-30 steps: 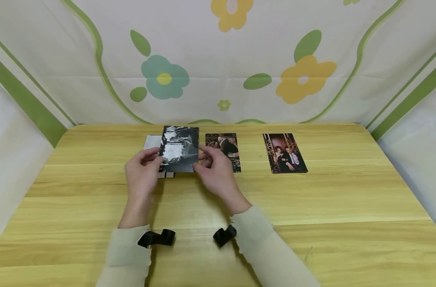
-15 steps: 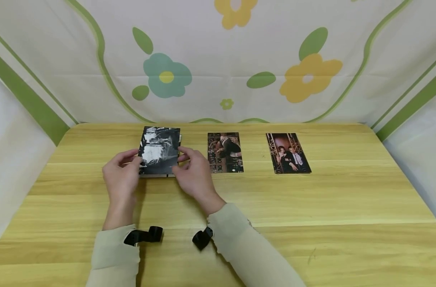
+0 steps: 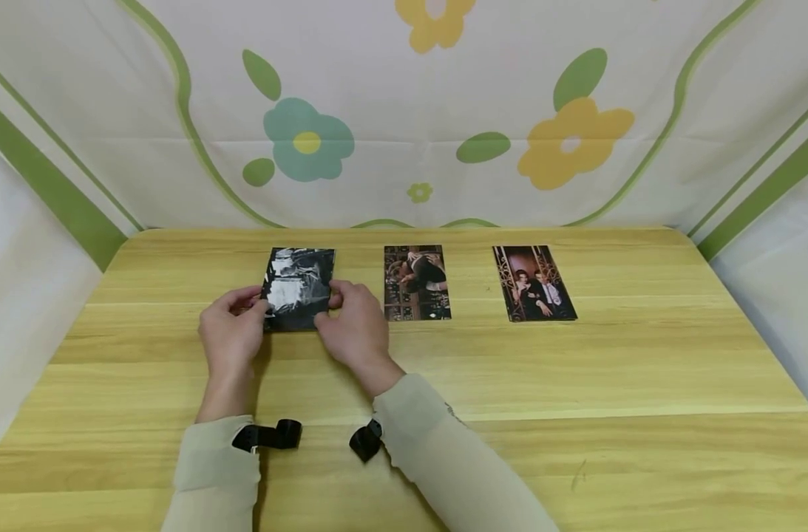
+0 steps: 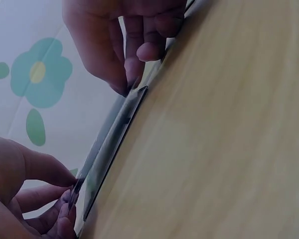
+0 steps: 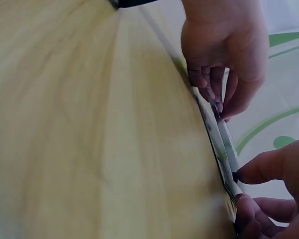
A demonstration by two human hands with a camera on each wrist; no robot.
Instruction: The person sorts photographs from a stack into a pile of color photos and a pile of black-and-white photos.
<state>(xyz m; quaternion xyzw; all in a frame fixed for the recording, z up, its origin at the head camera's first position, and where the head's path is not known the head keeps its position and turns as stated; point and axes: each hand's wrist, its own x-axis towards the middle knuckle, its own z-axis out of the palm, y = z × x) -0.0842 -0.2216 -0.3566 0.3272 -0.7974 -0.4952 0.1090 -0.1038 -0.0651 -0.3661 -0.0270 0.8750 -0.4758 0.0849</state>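
Note:
A glossy black-and-white photo card [image 3: 299,290] lies over the left pile at the back of the table. My left hand [image 3: 233,329] pinches its left edge between thumb and fingers. Its right edge is pinched by my right hand [image 3: 355,326]. In the left wrist view, the held card sits close above another dark-edged card [image 4: 109,157] on the table. The right wrist view shows both hands' fingertips at the card's ends. Most of the lower pile is hidden beneath the held card.
To the right lies a photo card [image 3: 417,284] printed with a sideways picture. Farther right is a small pile of photo cards [image 3: 535,284], its top one showing two people. A floral cloth [image 3: 404,118] hangs behind the wooden table [image 3: 510,443].
Both hands have carried the black-and-white card left, then lowered it toward the front onto the left pile, which it now covers. The other two card spots have not changed.

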